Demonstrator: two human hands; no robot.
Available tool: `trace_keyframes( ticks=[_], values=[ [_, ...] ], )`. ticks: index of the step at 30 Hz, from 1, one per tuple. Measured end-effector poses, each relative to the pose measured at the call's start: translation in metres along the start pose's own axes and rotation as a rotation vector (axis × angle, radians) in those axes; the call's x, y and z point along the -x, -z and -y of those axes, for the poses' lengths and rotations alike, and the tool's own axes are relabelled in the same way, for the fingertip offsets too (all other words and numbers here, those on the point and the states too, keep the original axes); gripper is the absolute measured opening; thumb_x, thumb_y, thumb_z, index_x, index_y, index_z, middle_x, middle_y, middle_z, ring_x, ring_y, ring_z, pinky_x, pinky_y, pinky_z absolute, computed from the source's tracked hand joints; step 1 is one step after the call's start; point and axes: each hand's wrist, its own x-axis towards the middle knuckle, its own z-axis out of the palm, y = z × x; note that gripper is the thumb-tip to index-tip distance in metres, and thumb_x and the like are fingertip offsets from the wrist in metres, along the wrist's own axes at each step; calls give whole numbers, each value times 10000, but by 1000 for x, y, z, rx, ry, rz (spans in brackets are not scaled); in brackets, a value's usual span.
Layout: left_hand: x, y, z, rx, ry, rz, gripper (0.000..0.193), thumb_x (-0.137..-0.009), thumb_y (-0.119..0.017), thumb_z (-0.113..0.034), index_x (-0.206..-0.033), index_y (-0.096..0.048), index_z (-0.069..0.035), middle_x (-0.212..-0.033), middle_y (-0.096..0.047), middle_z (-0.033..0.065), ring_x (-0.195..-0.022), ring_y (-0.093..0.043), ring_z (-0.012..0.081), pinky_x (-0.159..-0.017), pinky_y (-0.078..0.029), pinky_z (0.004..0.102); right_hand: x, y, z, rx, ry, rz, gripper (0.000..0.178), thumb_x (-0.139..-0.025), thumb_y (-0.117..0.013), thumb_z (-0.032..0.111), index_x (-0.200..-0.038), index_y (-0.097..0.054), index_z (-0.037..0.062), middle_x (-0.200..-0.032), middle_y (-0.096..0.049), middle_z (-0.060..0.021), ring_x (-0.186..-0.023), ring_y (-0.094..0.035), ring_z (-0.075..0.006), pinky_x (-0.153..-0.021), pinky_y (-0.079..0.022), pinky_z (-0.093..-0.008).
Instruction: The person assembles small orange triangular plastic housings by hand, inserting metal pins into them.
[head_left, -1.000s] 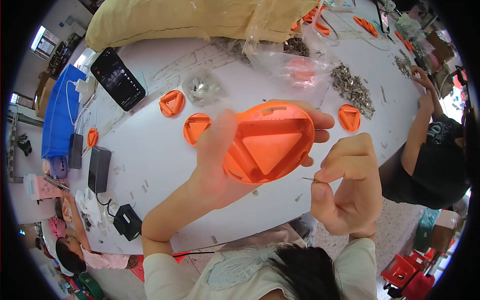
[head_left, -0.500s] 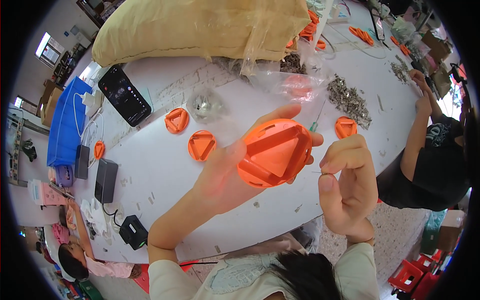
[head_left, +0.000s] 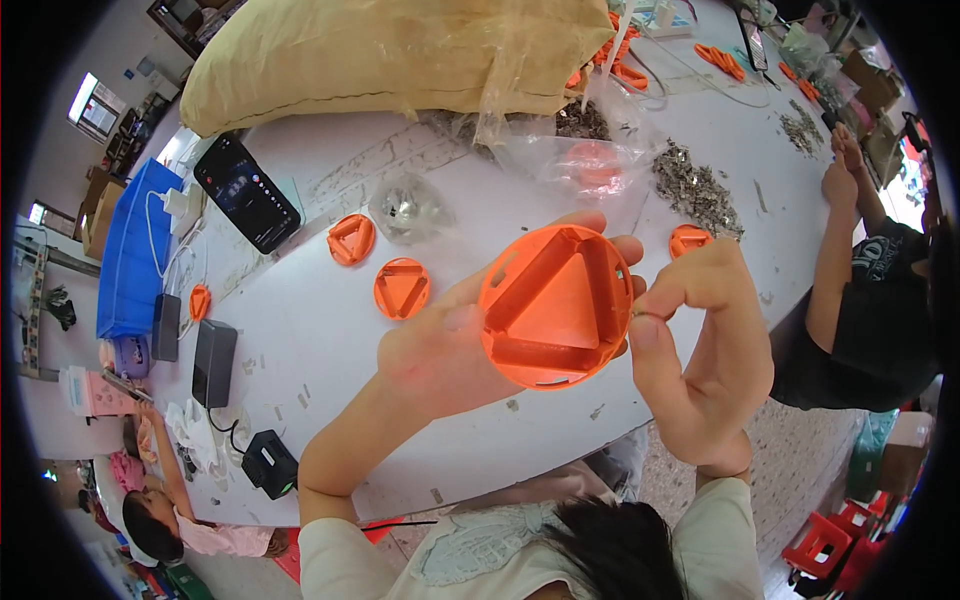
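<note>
My left hand (head_left: 445, 345) is closed round a round orange plastic disc (head_left: 556, 306), thumb near its left edge and fingers behind it. The disc's face shows a raised triangle with a deep channel along each side and small slots in the rim. At the disc's right edge my right hand (head_left: 705, 350) pinches a small thin metal piece (head_left: 640, 315) between thumb and index finger; most of it is hidden. Similar orange discs, one (head_left: 402, 289) and another (head_left: 351, 240), lie left of my hands, and a further one (head_left: 688, 240) lies beyond my right hand.
Heaps of small metal pieces (head_left: 695, 190) lie on the white table (head_left: 330, 380). Nearby are a clear bag (head_left: 410, 208), a large tan sack (head_left: 400, 65), a phone (head_left: 248, 193), a blue bin (head_left: 135, 260) and black boxes (head_left: 213, 365). A co-worker (head_left: 870, 310) sits at right, another person (head_left: 165, 515) at left.
The disc has turned to face up more squarely. My right hand has moved in to the disc's rim with its small piece. The green-tipped tool behind the disc is now out of sight.
</note>
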Motion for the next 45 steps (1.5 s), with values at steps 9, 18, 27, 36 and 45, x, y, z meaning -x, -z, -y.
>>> trace_keyframes(
  ticks=[9,18,27,36,45],
  values=[
    [1,0,-6,-3,55,-16,727,-772,-453,-309,-1344,-85,-51,-1358,-209,161,-1254,-212,321,-1009,-217,434,7,-9,1,-32,24,0,244,-562,-607,-64,-776,-521,19,-697,-515,-62,-601,-458,-192,-526,-351,-264],
    [1,1,-7,25,60,43,740,-774,-496,-256,-1350,-62,-91,-1350,-207,183,-1245,-202,368,-979,-274,467,22,1,0,-94,-91,-30,207,-644,-580,-45,-818,-487,15,-746,-501,-80,-666,-444,-180,-582,-365,-263],
    [3,-2,-13,-176,82,31,804,-749,-568,-347,-1348,-77,-128,-1330,-228,215,-1218,-260,381,-968,-294,470,22,1,-2,-107,-119,-35,182,-665,-577,-27,-815,-483,11,-753,-488,-87,-675,-439,-179,-599,-362,-263],
    [1,-10,-7,-115,86,-2,745,-822,-404,-506,-1350,-52,-117,-1326,-217,233,-1208,-276,373,-948,-311,472,25,0,-1,-142,-137,-39,193,-661,-579,-32,-824,-488,19,-760,-491,-83,-680,-441,-174,-598,-364,-263],
    [3,-14,-4,-143,59,-65,719,-846,-330,-511,-1345,-57,-72,-1306,-249,248,-1173,-332,372,-924,-325,502,20,1,0,-114,-66,-32,221,-631,-596,-60,-818,-506,17,-735,-519,-68,-643,-461,-179,-555,-364,-255]
  ],
)
